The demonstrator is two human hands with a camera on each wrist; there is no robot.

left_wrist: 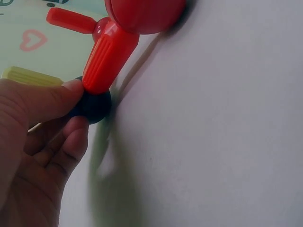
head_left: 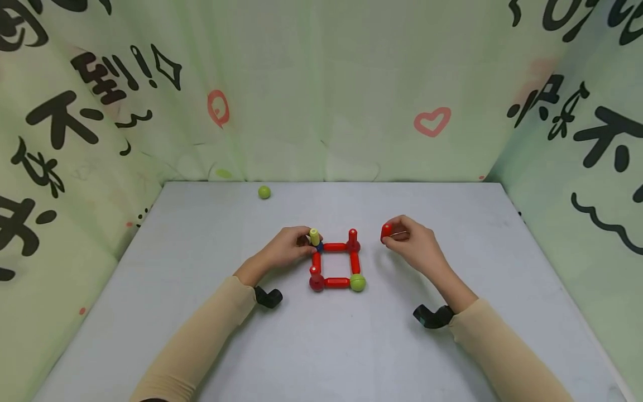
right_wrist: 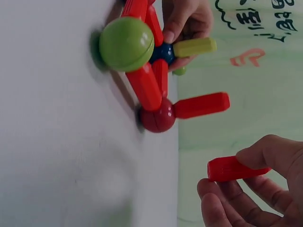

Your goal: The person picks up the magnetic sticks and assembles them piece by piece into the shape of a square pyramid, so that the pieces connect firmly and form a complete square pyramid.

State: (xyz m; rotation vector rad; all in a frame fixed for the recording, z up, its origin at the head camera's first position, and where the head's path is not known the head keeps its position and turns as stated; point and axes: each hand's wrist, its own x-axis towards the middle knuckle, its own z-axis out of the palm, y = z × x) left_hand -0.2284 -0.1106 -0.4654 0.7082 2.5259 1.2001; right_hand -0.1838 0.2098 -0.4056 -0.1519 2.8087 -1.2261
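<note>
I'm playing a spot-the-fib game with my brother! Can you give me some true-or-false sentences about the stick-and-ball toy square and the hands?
1. The right hand holds a red stick. True.
2. All four corner balls of the square are green. False: only one is a green ball; the others are red or dark blue.
3. The left hand touches the corner with the upright yellow stick. True.
4. A loose green ball lies inside the square. False: it sits far off, near the back wall.
5. The right hand's red stick is already joined to the square. False: it is apart from it.
</note>
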